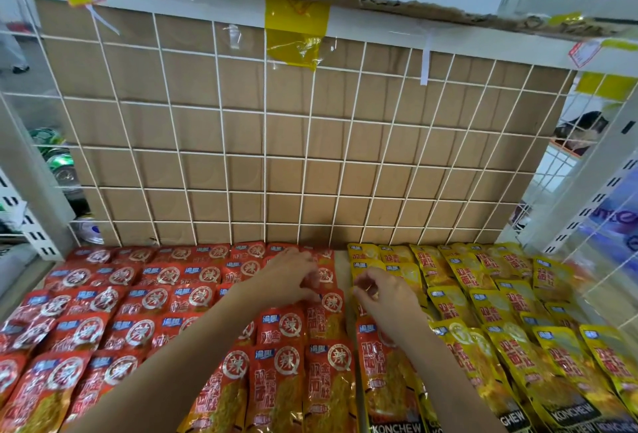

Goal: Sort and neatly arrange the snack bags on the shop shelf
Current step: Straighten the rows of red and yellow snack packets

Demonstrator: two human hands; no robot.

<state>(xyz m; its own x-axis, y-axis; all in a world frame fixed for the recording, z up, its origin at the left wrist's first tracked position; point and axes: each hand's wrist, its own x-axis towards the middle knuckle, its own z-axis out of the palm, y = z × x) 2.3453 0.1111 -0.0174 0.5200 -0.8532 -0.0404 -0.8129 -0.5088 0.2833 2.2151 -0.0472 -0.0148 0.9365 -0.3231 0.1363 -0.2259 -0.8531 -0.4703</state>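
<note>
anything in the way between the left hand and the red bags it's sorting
Nothing visible does. The left hand already lies on the red bags, right beside the bare strip of shelf. The right hand is across that strip, over the yellow bags.

Left of the fingers, red bags with white circled characters; right of them, yellow bags with red lettering. Beyond them, white grid over brown cardboard.
</note>
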